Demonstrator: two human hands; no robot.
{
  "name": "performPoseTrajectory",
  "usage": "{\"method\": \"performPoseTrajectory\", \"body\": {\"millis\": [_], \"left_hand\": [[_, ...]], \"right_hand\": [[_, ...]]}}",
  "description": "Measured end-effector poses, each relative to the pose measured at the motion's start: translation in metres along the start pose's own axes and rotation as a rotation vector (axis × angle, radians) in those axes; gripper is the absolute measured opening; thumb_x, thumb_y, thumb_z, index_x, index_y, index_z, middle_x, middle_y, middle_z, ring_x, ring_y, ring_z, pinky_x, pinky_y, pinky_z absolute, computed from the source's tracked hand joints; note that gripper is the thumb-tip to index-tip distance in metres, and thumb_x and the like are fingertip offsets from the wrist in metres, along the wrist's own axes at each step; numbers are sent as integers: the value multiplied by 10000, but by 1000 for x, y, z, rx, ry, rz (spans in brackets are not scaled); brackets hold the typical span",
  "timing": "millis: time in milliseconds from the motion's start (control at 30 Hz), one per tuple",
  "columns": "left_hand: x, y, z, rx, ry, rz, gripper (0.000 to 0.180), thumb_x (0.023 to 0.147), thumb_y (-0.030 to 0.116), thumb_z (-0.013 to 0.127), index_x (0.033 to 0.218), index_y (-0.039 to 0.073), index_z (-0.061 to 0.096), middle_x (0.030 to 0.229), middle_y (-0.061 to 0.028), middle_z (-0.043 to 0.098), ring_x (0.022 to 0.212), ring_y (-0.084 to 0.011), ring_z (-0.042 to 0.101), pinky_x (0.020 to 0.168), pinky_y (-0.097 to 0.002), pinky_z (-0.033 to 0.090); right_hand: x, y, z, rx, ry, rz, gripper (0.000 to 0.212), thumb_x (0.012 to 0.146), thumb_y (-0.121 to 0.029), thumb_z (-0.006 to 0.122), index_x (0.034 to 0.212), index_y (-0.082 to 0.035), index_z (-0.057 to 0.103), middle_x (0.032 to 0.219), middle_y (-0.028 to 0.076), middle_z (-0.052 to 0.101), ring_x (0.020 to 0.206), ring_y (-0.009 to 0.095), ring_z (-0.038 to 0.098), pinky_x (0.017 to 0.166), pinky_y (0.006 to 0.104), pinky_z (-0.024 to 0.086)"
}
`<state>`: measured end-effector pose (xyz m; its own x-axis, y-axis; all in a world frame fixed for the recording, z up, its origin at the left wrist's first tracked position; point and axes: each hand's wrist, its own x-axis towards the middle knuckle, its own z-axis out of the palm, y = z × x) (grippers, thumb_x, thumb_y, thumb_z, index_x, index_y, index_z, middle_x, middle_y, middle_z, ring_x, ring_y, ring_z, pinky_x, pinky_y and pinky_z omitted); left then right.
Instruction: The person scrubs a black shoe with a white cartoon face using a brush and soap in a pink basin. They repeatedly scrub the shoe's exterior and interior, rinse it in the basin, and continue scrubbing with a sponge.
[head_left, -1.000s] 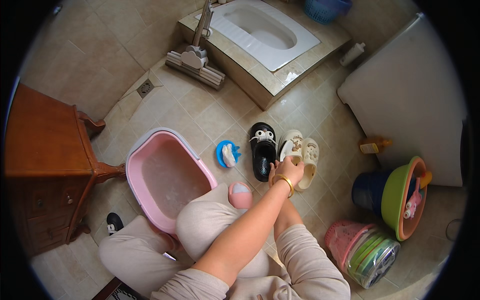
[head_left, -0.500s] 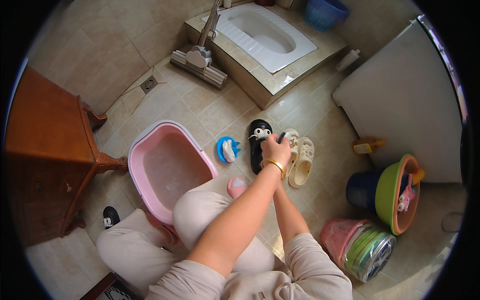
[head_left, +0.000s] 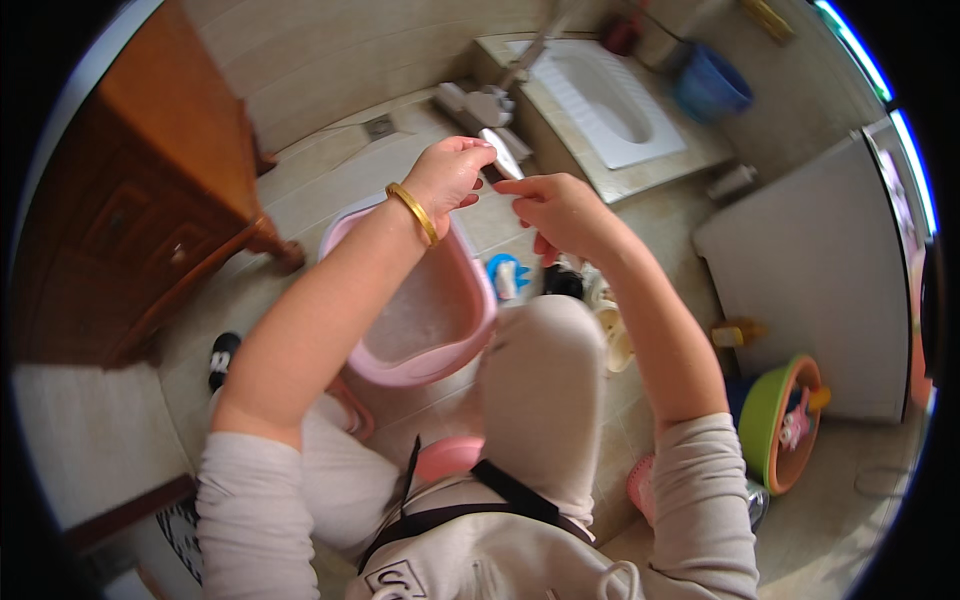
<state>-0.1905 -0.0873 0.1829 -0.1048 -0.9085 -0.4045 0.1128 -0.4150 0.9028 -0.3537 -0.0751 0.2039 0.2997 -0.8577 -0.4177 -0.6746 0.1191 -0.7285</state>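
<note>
Raised in front of me, past the rim of the pink tub [head_left: 478,250], my left hand [head_left: 445,185] with a gold bangle pinches one end of a slim white object with a dark side [head_left: 503,155]. Its exact kind is blurred. My right hand [head_left: 568,215] closes its fingers at the object's other end. Below on the floor are black slippers [head_left: 563,280], partly hidden by my knee and right hand, and cream clogs [head_left: 613,330] beside them. Cloudy water stands in the tub. A blue dish [head_left: 495,268] with a whitish lump lies right of it.
A wooden cabinet [head_left: 170,200] stands at the left. Ahead are a squat toilet [head_left: 610,100] on a raised tiled step, a mop [head_left: 490,105] and a blue basket [head_left: 712,85]. On the right are a white appliance [head_left: 810,270], an amber bottle [head_left: 738,332] and a green basin [head_left: 762,425].
Both hands have risen from the slippers and moved forward, now holding the white object between them. The view has shifted, and my knee covers part of the slippers.
</note>
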Motion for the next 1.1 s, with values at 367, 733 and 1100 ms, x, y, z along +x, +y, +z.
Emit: {"method": "performPoseTrajectory", "body": {"millis": [367,733,1100], "left_hand": [[-71,-176,-363,125,573,-256,509,855,375,595,1295,143,485,1307,-43,473,1195,-231,406,969,-426,347],[-142,-469,-556,670,1024,-834,643,791,552,511,1080,-10,633,1125,-219,607,1106,-362,542,959,-407,392],[-178,-490,-606,-203,1299,-449,394,837,268,655,1156,39,632,1144,-84,626,1042,-154,560,898,-283,394]], "right_hand": [[31,-4,145,-152,44,-327,345,811,-19,451,1080,-62,662,639,231,583,575,334,605,596,387,482],[44,-41,170,-408,-146,-428,297,809,-16,551,1072,-96,666,755,177,502,690,347,564,641,411,463],[61,-40,179,-308,-242,-378,251,828,-42,563,1048,-92,673,758,154,511,692,324,557,638,408,453]]}}
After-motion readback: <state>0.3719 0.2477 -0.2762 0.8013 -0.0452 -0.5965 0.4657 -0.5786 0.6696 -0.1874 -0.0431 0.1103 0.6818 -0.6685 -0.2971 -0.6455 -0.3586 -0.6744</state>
